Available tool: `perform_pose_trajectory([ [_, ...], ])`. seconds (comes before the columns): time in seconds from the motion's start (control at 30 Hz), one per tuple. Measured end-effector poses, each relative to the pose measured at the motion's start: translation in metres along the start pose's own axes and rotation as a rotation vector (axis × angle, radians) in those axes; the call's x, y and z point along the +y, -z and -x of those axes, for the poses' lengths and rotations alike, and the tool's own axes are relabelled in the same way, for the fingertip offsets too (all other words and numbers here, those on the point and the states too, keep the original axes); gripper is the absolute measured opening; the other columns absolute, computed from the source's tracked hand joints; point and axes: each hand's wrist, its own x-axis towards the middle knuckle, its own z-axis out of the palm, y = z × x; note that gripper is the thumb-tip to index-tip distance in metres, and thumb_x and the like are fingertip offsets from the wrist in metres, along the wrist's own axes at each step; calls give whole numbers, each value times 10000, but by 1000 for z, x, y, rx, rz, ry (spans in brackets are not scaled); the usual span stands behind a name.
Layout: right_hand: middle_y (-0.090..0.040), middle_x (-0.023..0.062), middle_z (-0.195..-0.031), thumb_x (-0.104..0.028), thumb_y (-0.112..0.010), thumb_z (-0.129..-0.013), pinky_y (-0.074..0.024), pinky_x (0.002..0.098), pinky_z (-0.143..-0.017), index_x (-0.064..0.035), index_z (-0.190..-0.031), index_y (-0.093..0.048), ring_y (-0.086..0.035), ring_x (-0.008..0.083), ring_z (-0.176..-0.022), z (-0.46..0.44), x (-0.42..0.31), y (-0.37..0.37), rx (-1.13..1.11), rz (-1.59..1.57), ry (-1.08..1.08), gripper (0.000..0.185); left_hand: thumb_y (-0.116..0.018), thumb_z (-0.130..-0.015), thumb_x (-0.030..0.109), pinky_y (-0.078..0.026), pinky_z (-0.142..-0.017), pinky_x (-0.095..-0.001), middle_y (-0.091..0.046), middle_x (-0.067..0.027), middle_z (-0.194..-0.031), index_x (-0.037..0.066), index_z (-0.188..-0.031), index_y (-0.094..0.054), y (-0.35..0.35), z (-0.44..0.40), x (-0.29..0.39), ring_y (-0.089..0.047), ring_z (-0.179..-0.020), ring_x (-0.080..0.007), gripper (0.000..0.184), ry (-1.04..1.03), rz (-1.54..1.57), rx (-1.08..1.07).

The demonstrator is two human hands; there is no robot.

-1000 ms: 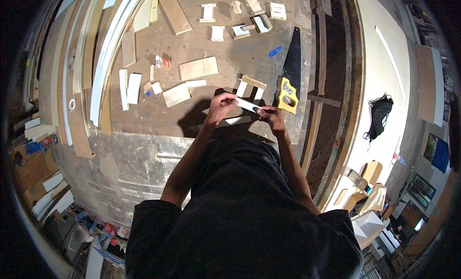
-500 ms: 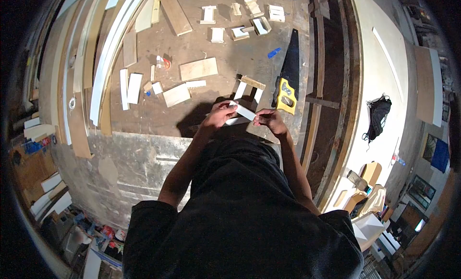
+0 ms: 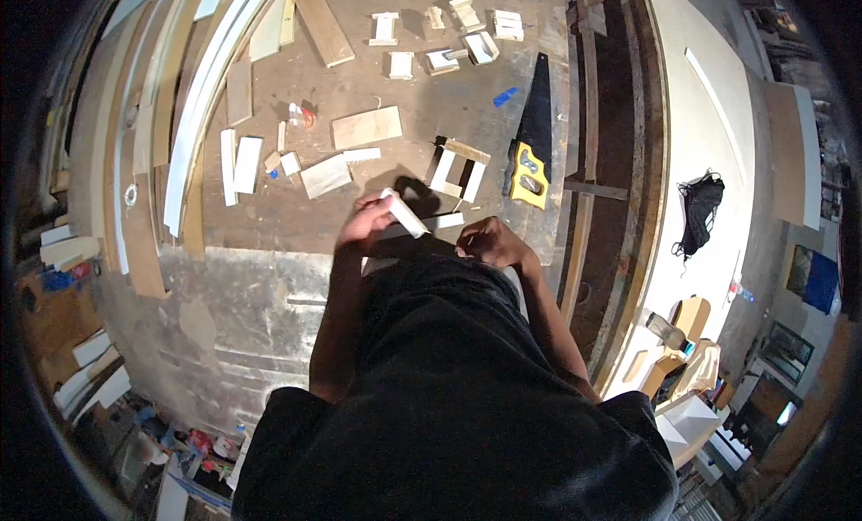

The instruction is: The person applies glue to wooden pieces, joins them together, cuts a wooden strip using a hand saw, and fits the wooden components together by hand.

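Note:
My left hand [image 3: 366,220] grips a short white wooden strip [image 3: 405,213], which slants down to the right just over the bench edge. My right hand [image 3: 494,243] is curled near the front of my shirt, away from that strip; whatever its fingers hold is too small to make out. Beyond the hands a small wooden frame [image 3: 444,169] with white side pieces lies on the bench [image 3: 296,229]. Another white strip [image 3: 444,221] rests between the frame and my body. To the right of the frame lies a handsaw [image 3: 530,173] with a yellow handle.
Small wooden assemblies [image 3: 466,14] stand at the back of the bench. Flat wood pieces [image 3: 366,127] lie left of centre, and long boards [image 3: 202,117] line the left side. A black bundle of cord [image 3: 699,214] lies on the white panel [image 3: 669,297] at the right.
My hands have moved apart. The white strip, earlier held between both, is now in my left hand alone and further left; my right hand has come closer to my body.

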Motion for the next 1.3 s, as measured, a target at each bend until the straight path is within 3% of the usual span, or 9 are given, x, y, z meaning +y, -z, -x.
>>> perform_pose_trajectory([
  [0.1, -714, 130, -764, -119, -755, -892, -538, 320, -605, 25, -888, -733, -678, 152, -668, 19, 11, 2, 136, 26, -95, 146, -724, -947, 69, -592, -855, -370, -737, -91, -1018, 10, -1068, -709, 12, 5, 28, -725, -899, -204, 136, -49, -27, -89],
  [0.23, -710, 117, -730, -121, -767, -879, -546, 325, -590, 24, -889, -733, -707, 174, -660, 38, 60, 16, 201, 179, -185, 149, -770, -914, 87, -553, -719, -273, -725, -39, -902, 23, -1022, -726, 22, 7, 40, -686, -794, -116, 133, -182, -283, 102],
  [0.3, -713, 144, -750, -168, -808, -827, -557, 361, -616, -30, -799, -722, -724, 254, -649, 45, 56, 14, 410, 369, -416, 164, -782, -906, 97, -529, -683, -245, -716, -19, -868, 27, -1009, -731, 24, 8, 40, -663, -768, -84, 134, -193, -358, 169],
  [0.6, -756, 137, -897, -199, -845, -835, -583, 353, -668, -19, -957, -738, -747, 232, -768, 19, 32, -27, 626, 332, -244, 242, -804, -891, 85, -517, -634, -226, -711, -18, -852, 20, -974, -720, 8, -1, -1, -647, -731, -74, 135, -191, -363, 119],
  [0.77, -770, 126, -930, -224, -862, -826, -598, 336, -697, -19, -1014, -752, -750, 210, -785, -17, 13, -63, 560, 101, 12, 299, -804, -895, 84, -544, -659, -231, -704, -15, -892, 31, -1008, -697, -28, -3, -21, -655, -758, -83, 164, -96, -388, 17],
  [0.87, -764, 119, -928, -235, -832, -874, -580, 340, -698, 12, -1085, -738, -723, 187, -778, -25, 16, -74, 499, 72, -39, 338, -806, -891, 78, -541, -662, -233, -696, -13, -908, 23, -999, -694, -45, 6, -21, -644, -776, -82, 165, -6, -301, -19],
  [0.97, -737, 68, -914, -235, -739, -969, -516, 322, -679, 32, -1073, -733, -652, 140, -806, -21, 9, -73, 313, -309, -295, 287, -804, -888, 68, -531, -651, -229, -699, -14, -931, -5, -1040, -703, -40, 11, -15, -626, -771, -77, 196, -57, -480, -118],
  [1.13, -740, 22, -887, -344, -729, -976, -524, 292, -682, -5, -1103, -751, -638, 104, -761, -18, 0, -74, 204, -317, -281, 363, -796, -899, 83, -534, -663, -227, -713, -17, -971, 0, -1129, -710, -20, 11, -12, -638, -804, -78, 259, -23, -487, -160],
  [1.3, -745, 72, -974, -208, -680, -1009, -561, 304, -819, 49, -1133, -700, -696, 154, -898, -29, 2, -69, 104, -529, -297, 285, -775, -924, 106, -537, -680, -240, -709, -12, -968, 16, -1128, -703, -11, 13, 7, -652, -845, -90, 234, 20, -384, -154],
])
